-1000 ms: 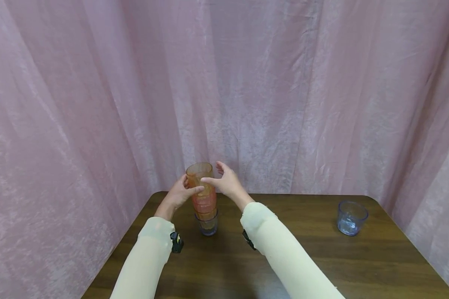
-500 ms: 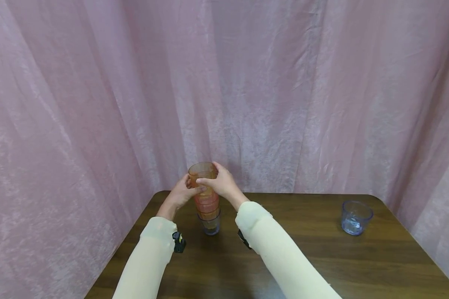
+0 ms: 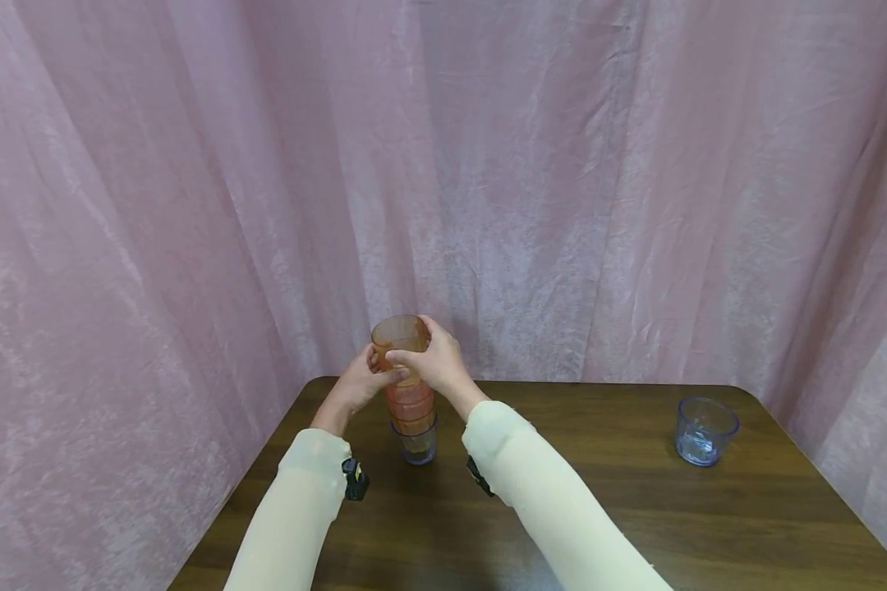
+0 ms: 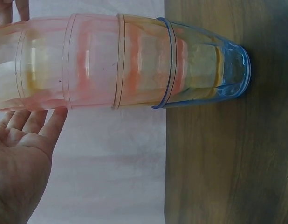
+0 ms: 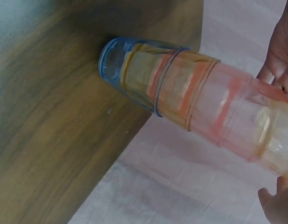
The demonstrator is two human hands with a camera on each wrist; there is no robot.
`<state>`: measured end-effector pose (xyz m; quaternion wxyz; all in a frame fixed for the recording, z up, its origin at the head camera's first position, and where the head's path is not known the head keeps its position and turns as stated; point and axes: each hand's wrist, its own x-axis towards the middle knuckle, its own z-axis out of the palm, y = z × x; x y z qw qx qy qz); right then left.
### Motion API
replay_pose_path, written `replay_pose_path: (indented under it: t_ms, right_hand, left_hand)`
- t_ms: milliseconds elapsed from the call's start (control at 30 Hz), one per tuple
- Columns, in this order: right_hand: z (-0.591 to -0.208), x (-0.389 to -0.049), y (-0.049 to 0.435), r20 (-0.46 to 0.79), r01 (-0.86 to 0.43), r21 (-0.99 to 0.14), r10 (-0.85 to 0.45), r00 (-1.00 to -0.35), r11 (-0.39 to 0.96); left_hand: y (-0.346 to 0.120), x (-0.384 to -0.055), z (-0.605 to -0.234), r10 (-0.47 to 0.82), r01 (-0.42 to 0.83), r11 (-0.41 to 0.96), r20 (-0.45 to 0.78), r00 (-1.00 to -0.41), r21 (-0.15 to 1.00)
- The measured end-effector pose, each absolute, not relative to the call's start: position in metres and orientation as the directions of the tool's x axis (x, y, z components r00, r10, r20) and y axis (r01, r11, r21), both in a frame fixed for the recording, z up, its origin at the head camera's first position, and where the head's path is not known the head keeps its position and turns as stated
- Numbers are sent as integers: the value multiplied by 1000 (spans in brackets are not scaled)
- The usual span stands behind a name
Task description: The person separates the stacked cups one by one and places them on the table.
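Observation:
A tall column of nested see-through cups stands upright toward the table's far left. Its bottom is a blue cup (image 3: 418, 453), followed by an amber cup (image 4: 146, 63), pink cups (image 4: 95, 60) and a yellow cup (image 3: 397, 330) on top. My left hand (image 3: 357, 382) grips the column from the left around the upper pink cup, thumb across the front. From the right, my right hand (image 3: 441, 361) grips the yellow cup, thumb in front and fingers behind its rim. In the right wrist view the blue cup's base (image 5: 109, 60) rests on the wood.
A single blue see-through cup (image 3: 702, 431) stands upright near the back right of the brown wooden table (image 3: 562, 460). Pink curtains (image 3: 532, 205) hang close behind the table's far edge and along both sides.
My right hand has closed in on the yellow cup and now grips it. The yellow cup's rim sits slightly higher than half a second ago. My left hand stays on the column.

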<state>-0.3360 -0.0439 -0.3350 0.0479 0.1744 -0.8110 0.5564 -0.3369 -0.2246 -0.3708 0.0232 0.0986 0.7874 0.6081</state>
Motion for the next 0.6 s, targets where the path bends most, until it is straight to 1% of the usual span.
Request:
replay_pose_path:
  t_ms: [167, 300, 433, 533, 600]
  right_hand:
    - [-329, -335, -42, 313, -354, -890, -181, -933, 288]
    - [-319, -335, -40, 337, -361, -902, -135, -932, 236]
    - [-310, -335, -36, 354, -369, -912, -111, -929, 177]
    - [-305, -335, -29, 364, -377, -913, -103, -926, 158]
    - [-302, -334, -23, 364, -375, -913, -95, -927, 160]
  left_hand:
    - [-225, -339, -376, 148, 132, 297, 91, -985, 946]
    - [-225, -337, -373, 153, 134, 259, 97, -983, 957]
    - [-223, -328, -361, 181, 150, 239, 107, -978, 960]
    - [-223, -326, -357, 193, 168, 243, 122, -974, 955]
    - [-227, -331, -362, 187, 172, 237, 129, -974, 956]
